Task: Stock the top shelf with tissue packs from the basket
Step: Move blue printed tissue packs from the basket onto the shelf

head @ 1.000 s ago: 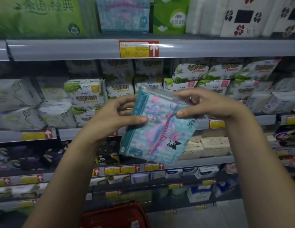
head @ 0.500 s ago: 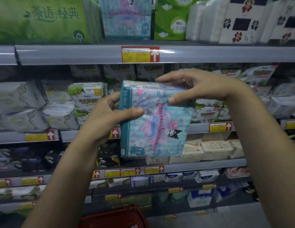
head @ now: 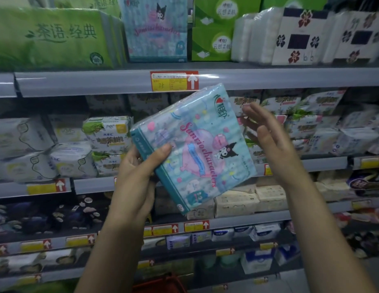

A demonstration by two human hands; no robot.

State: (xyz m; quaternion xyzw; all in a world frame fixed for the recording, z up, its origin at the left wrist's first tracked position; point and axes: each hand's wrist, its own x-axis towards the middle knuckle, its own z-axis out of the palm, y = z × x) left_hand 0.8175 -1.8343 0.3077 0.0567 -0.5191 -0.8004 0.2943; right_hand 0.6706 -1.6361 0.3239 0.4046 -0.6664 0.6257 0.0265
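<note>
My left hand grips a light-blue cartoon-printed tissue pack by its left edge, thumb on the front, holding it tilted in front of the second shelf. Just right of the pack, my right hand is held with fingers straight and holds nothing. On the top shelf a matching blue tissue pack stands upright between green packs. The rim of the red basket shows at the bottom edge, below my arms.
The top shelf also carries a big green tissue bundle, smaller green packs and white floral-print packs. A price tag sits on its front rail. Lower shelves are crowded with white and green packets.
My right hand has let go of the pack's top and opened beside it. The pack has risen and tilted, now held by my left hand alone. The view has tipped up toward the top shelf.
</note>
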